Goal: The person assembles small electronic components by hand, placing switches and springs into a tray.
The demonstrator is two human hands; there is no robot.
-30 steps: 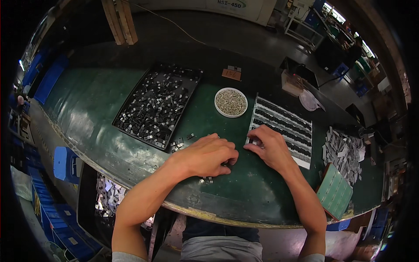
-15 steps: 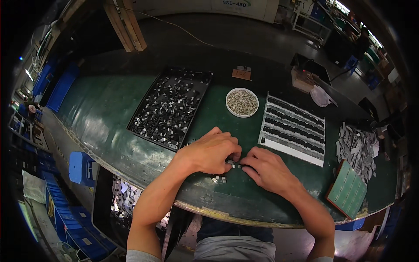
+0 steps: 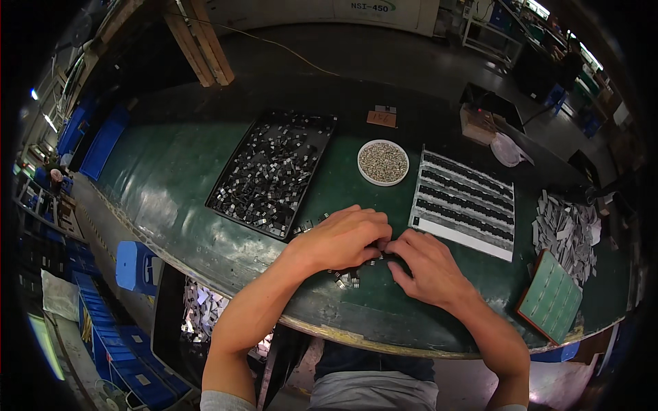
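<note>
We see a dim workshop lit from overhead; soft glare sheens the curved green worktable (image 3: 171, 171) at left. Fisheye distortion bends its edge, black vignetting fills the corners, and bright windows (image 3: 548, 14) blow out top right.

Small dark components (image 3: 346, 277) with pale metal legs: a loose cluster lying flat on the green surface (image 3: 171, 178), just at the near edge of the hands. Several sit under and between the fingertips, mostly hidden; exact count cannot be told. A few more (image 3: 308, 225) are scattered just beyond, beside the near corner of the black tray (image 3: 226, 179). Each piece tiny, rectangular; orientation mixed.
</note>
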